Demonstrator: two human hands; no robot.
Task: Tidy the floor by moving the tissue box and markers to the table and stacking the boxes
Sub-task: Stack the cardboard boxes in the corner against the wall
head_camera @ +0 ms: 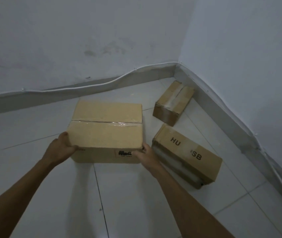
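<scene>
A large taped cardboard box (106, 129) sits on the white tiled floor in the middle of the head view. My left hand (60, 148) grips its near left corner and my right hand (145, 154) grips its near right corner. To its right lies a long cardboard box (186, 153) printed with black letters. Farther back, near the room corner, lies a smaller taped cardboard box (173, 102). No tissue box, markers or table are in view.
Two pale walls meet at a corner (178, 63) behind the boxes. A grey skirting (85, 90) with a thin white cable runs along both walls. Tiled floor (25, 134) stretches to the left and toward me.
</scene>
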